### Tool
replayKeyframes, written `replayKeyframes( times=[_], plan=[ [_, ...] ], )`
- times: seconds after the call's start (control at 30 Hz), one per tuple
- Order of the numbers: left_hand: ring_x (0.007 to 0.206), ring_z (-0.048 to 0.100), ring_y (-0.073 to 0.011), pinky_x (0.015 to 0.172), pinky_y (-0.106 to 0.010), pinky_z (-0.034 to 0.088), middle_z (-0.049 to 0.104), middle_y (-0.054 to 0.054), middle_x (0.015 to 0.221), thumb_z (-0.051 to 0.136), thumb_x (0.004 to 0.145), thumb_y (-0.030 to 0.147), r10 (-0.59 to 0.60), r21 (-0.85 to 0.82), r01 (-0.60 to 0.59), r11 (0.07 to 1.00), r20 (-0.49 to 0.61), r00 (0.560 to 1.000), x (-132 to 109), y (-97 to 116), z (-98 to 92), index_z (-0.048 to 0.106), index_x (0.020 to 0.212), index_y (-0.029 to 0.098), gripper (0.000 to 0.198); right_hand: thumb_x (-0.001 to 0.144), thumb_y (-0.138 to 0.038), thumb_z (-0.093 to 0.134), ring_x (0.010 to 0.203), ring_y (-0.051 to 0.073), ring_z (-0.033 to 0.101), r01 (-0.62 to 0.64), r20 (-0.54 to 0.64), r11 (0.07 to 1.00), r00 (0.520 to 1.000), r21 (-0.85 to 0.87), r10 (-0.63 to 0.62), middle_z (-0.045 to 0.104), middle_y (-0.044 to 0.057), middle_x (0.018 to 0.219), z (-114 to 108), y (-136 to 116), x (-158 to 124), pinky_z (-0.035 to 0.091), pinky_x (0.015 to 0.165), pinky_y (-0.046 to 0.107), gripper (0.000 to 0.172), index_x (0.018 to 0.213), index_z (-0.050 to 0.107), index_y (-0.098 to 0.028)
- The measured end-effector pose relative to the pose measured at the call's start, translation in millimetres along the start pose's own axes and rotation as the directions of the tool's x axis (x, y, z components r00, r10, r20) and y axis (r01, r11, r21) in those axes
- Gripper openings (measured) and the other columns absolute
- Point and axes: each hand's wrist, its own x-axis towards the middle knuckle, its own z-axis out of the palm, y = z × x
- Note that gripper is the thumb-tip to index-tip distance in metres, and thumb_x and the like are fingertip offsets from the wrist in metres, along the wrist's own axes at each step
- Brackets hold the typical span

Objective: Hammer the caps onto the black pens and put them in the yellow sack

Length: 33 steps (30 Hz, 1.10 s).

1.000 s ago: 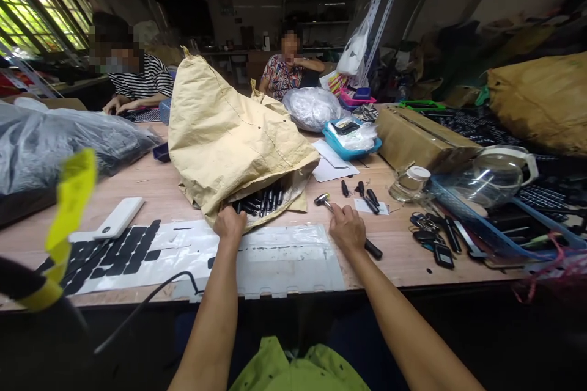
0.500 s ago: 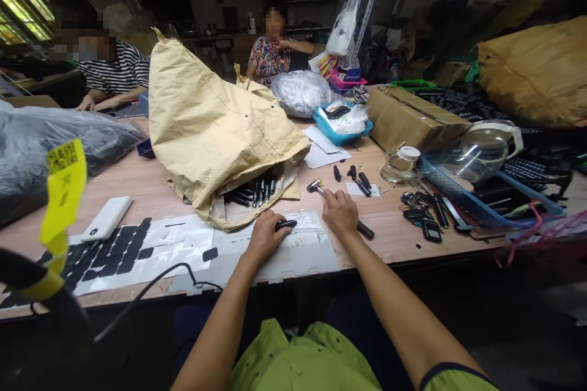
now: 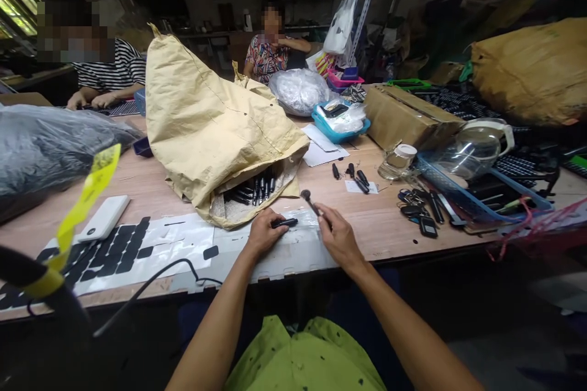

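Observation:
My left hand (image 3: 263,231) is closed round a short black handle-like piece (image 3: 285,223), pressed down at the edge of a clear plastic sheet (image 3: 293,253). In my right hand (image 3: 337,235) is a small hammer (image 3: 310,203), its fingers wrapped round the shaft. The hammer head tilts up and to the left, a little above and to the right of the black piece, not touching it. Beyond my left hand, a tan paper sack (image 3: 220,134) lies on its side, with several similar black pieces (image 3: 261,188) inside its mouth.
More black pieces (image 3: 362,178) lie beyond my right hand, near a glass jar (image 3: 397,162). Keys (image 3: 415,203) and a blue basket (image 3: 477,198) stand right. A white power bank (image 3: 104,218) and sheets of black stickers (image 3: 120,249) lie left. Two people sit across the table.
My right hand has lifted the hammer off the table and swung its head toward the black piece. My left hand keeps its hold in nearly the same place.

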Motion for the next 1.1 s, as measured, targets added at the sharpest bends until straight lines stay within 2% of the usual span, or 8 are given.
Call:
replayKeyframes(
  times=[0.1,0.2,0.43,0.63,0.73,0.87,1.0,1.1],
  plan=[
    [0.078,0.057,-0.0165,0.076,-0.030,0.046,0.061,0.000,0.078,0.075,0.072,0.019,-0.022,-0.017,0.023,1.000,0.004,1.000,1,0,1.5,0.078,0.086,0.022,0.014,0.093,-0.021,0.043,0.102,0.018,0.066,0.040,0.069,0.989,0.996,0.141,-0.050,0.072,0.005,0.109,1,-16,-19,0.054,0.089,0.030,0.040,0.126,0.067,-0.027],
    [0.077,0.056,-0.0159,0.075,-0.029,0.045,0.059,0.001,0.077,0.076,0.070,0.017,-0.046,-0.031,0.047,0.998,0.013,0.999,2,2,2.0,0.078,0.086,0.022,0.016,0.093,-0.021,0.043,0.102,0.018,0.067,0.034,0.095,0.984,0.994,0.173,-0.051,0.073,0.005,0.108,2,-25,-26,0.055,0.090,0.031,0.040,0.126,0.067,-0.027],
    [0.077,0.055,-0.0158,0.073,-0.028,0.042,0.055,0.002,0.071,0.073,0.070,0.011,-0.036,-0.041,0.037,0.999,0.023,0.999,2,8,0.7,0.078,0.078,0.023,0.015,0.092,-0.020,0.044,0.102,0.019,0.068,-0.010,0.170,0.995,0.985,0.101,-0.007,0.073,0.006,0.110,13,-29,-30,0.057,0.087,0.032,0.040,0.123,0.068,-0.026],
    [0.078,0.055,-0.0162,0.077,-0.029,0.044,0.058,0.002,0.074,0.076,0.067,0.012,-0.048,-0.050,0.048,0.998,-0.008,0.999,1,6,3.0,0.079,0.082,0.023,0.018,0.092,-0.022,0.043,0.103,0.019,0.067,-0.044,0.112,0.995,0.993,0.095,0.033,0.072,0.005,0.110,9,-26,-31,0.056,0.089,0.031,0.041,0.126,0.067,-0.028],
    [0.078,0.056,-0.0167,0.077,-0.030,0.045,0.059,0.001,0.074,0.075,0.068,0.013,-0.047,-0.037,0.047,0.998,-0.010,0.999,2,6,3.9,0.078,0.080,0.023,0.016,0.091,-0.021,0.045,0.100,0.019,0.067,-0.048,0.146,0.996,0.989,0.082,0.036,0.073,0.004,0.106,7,-21,-31,0.055,0.087,0.031,0.041,0.123,0.069,-0.029],
    [0.080,0.057,-0.0178,0.079,-0.031,0.047,0.061,0.000,0.077,0.076,0.068,0.015,-0.054,-0.028,0.054,0.998,-0.006,0.999,1,7,4.2,0.078,0.081,0.023,0.016,0.090,-0.020,0.045,0.098,0.019,0.065,-0.062,0.104,0.998,0.993,-0.011,0.063,0.072,0.004,0.106,2,-5,-12,0.053,0.084,0.030,0.041,0.121,0.070,-0.029],
    [0.083,0.058,-0.0197,0.080,-0.033,0.047,0.063,-0.001,0.080,0.075,0.069,0.016,-0.058,-0.007,0.058,0.998,-0.008,0.998,-1,7,4.7,0.078,0.082,0.023,0.016,0.090,-0.019,0.046,0.088,0.020,0.060,-0.168,0.023,0.942,0.983,-0.291,0.183,0.068,0.006,0.098,-4,23,31,0.045,0.070,0.028,0.042,0.123,0.069,-0.030],
    [0.084,0.058,-0.0203,0.081,-0.034,0.047,0.062,-0.001,0.079,0.074,0.069,0.016,-0.058,0.010,0.058,0.998,0.002,0.998,3,4,2.7,0.077,0.082,0.023,0.014,0.090,-0.016,0.046,0.085,0.021,0.054,-0.173,0.020,0.872,0.979,-0.458,0.204,0.064,0.008,0.092,-2,44,57,0.038,0.067,0.029,0.043,0.124,0.069,-0.027]
  ],
)
